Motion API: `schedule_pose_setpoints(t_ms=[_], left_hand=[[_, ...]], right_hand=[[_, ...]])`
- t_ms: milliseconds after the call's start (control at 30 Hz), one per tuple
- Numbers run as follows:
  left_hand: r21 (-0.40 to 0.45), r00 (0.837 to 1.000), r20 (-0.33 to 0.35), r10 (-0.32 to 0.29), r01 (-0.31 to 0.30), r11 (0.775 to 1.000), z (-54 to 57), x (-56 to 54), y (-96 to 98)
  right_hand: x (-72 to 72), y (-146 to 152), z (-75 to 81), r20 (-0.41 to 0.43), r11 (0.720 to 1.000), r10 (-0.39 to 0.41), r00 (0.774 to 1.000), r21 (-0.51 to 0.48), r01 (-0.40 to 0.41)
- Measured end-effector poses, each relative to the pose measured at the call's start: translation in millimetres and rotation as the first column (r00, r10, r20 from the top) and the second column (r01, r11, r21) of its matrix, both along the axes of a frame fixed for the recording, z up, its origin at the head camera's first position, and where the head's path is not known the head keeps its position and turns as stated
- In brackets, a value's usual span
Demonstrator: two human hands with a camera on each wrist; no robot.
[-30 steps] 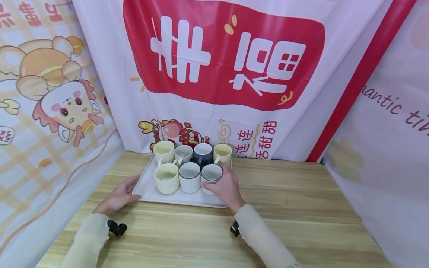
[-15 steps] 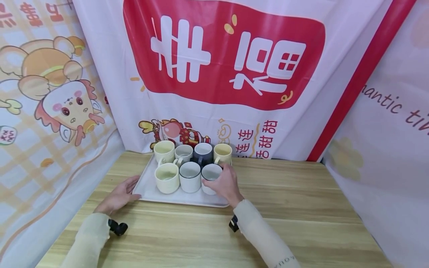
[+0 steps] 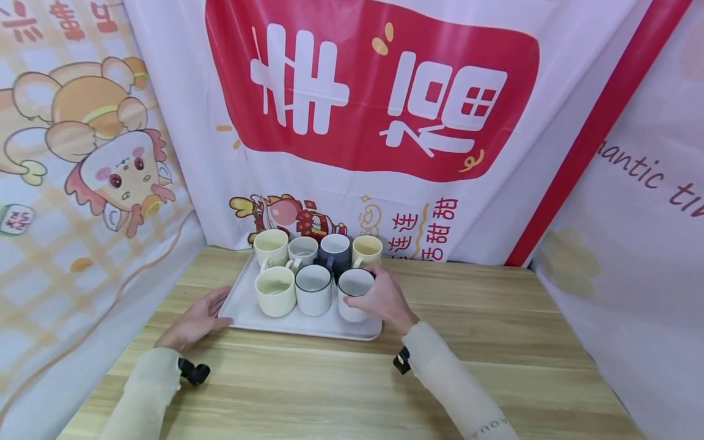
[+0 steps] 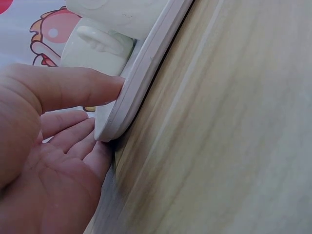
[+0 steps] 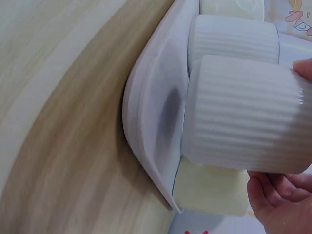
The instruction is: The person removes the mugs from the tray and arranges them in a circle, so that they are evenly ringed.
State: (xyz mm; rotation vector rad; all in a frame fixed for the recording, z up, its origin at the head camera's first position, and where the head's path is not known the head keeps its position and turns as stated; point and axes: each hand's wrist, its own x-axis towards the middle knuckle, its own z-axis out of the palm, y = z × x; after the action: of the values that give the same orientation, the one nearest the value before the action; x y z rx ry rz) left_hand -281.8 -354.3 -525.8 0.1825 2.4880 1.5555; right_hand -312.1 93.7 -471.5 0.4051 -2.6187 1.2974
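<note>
My right hand (image 3: 385, 296) grips a white ribbed mug (image 3: 352, 310) with a dark rim, thumb on one side and fingers on the other. This mug stands over the front right of a white tray (image 3: 308, 330); whether its base touches the tray I cannot tell. To its left, slightly apart, is a matching ribbed mug (image 3: 313, 300), then a cream mug (image 3: 275, 304). In the left wrist view, the thumb of my left hand (image 4: 58, 156) touches the rim at the tray's corner, while the other fingers lie fairly straight along its outer side.
Behind them on the tray stand a taller cream mug (image 3: 271, 247), a pale grey mug (image 3: 302, 249), a dark grey mug (image 3: 340, 256) and a yellow mug (image 3: 367, 247). The wooden table (image 3: 484, 342) meets a printed backdrop cloth (image 3: 467, 226) behind and cloth walls at both sides.
My right hand has shifted a little to the right with the ribbed mug, widening the gap to its neighbour. My left hand stays at the tray's corner.
</note>
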Motion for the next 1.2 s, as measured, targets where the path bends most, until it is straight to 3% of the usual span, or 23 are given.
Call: schedule_pose_setpoints(t_ms=[200,433,733,1200], left_hand=[[-0.001,1.000,0.003,0.002,-0.002,1.000,1.7,1.1,-1.3],[0.002,1.000,-0.007,-0.007,0.007,1.000,3.1,2.3,-2.5],[-0.001,1.000,-0.005,-0.003,0.003,1.000,3.2,3.0,-3.2],[-0.005,1.000,0.014,0.008,-0.008,1.000,0.0,0.4,-1.0]], right_hand=[[0.5,24,10.7,-0.016,0.991,0.137,0.990,0.000,-0.137],[-2.7,58,20.2,-0.036,0.980,0.194,0.980,0.041,-0.193],[-12.4,99,21.2,-0.003,0.978,0.205,0.979,0.041,-0.205],[-25.6,134,-5.6,-0.001,0.986,0.159,0.987,0.045,-0.159]])
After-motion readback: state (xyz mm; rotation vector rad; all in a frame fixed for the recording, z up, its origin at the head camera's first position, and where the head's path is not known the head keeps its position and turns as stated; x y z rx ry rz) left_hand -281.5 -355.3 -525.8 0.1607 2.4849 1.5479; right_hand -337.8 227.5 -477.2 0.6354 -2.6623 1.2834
